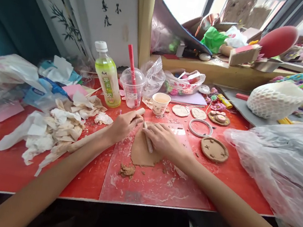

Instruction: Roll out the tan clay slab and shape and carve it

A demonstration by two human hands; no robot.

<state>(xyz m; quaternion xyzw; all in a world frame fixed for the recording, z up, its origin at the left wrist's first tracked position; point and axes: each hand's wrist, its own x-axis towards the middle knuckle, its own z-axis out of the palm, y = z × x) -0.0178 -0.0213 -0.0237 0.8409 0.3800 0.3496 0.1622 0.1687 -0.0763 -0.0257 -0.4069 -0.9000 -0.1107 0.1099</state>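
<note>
A flat slab of brown clay (pixel 142 151) lies on a clear plastic sheet (pixel 154 193) in front of me. My right hand (pixel 161 139) is over the slab's upper right part, its fingers closed on a slim pale stick-like tool (pixel 148 143) slanting across the clay. At the slab's upper left edge is my left hand (pixel 124 125), fingers bent together; whatever they pinch is hidden. Just beyond its fingertips shows the pale rounded end of a rod (pixel 140 111). A crumbly clay lump (pixel 127 170) rests below the slab.
A paper cup (pixel 160 105), a lidded plastic cup (pixel 131 94) with a red straw and a drink bottle (pixel 107 79) stand behind. Crumpled tissues (pixel 62 127) lie left. Right are a ring (pixel 200 128), a round clay disc (pixel 214 149) and a plastic bag (pixel 272 156).
</note>
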